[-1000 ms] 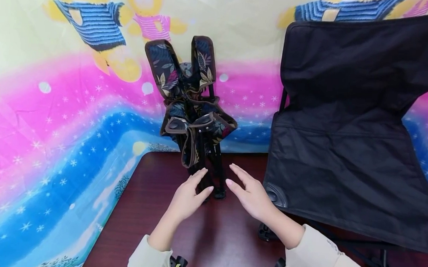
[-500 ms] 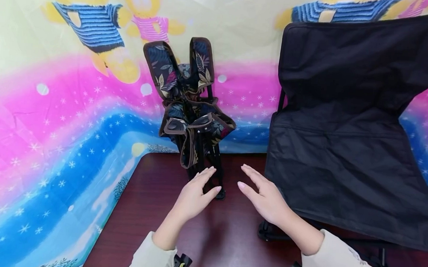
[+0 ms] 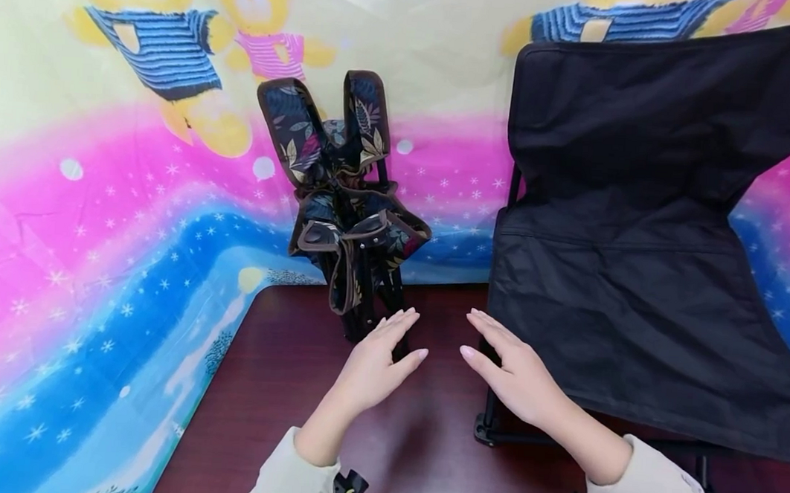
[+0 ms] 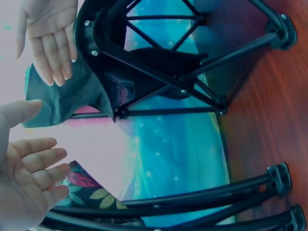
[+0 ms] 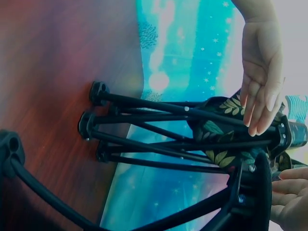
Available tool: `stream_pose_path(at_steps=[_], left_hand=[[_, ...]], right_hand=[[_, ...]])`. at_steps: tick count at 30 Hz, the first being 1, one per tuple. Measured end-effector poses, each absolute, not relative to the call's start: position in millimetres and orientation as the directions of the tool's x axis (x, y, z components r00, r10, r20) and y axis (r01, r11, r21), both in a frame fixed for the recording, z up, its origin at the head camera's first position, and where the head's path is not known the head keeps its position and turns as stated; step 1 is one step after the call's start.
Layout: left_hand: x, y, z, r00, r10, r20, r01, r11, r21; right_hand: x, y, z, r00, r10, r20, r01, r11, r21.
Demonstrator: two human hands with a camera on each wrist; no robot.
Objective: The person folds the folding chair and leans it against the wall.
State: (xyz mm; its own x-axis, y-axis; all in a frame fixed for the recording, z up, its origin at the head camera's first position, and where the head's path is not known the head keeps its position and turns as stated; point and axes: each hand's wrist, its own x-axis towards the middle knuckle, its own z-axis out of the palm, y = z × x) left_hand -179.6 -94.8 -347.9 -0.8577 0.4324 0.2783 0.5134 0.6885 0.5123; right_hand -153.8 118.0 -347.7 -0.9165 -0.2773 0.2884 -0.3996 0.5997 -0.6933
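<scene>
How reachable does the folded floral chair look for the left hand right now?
Likely yes: the left hand holds nothing and hovers close to the folded floral chair, with nothing visible standing between them.

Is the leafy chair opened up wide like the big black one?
No, the leafy chair stands folded up narrow, while the black chair has its seat and back spread wide.

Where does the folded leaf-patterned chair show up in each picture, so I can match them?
Head: the folded leaf-patterned chair stands left of centre.
Left wrist: the chair runs along the bottom edge, feet toward the right.
Right wrist: the chair spans centre to right, feet toward the left.
Shared landmark: the red-brown table.
</scene>
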Motion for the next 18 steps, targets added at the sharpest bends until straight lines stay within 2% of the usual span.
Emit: stream_pose_path(at_steps=[18], left_hand=[[-175,-73,-343,-0.825,0.499,0.265,0.557,0.638,0.532]], right_hand=[[-140,154,-350,-0.92,-0.227,0.319,-0.387,0.658,-0.646]])
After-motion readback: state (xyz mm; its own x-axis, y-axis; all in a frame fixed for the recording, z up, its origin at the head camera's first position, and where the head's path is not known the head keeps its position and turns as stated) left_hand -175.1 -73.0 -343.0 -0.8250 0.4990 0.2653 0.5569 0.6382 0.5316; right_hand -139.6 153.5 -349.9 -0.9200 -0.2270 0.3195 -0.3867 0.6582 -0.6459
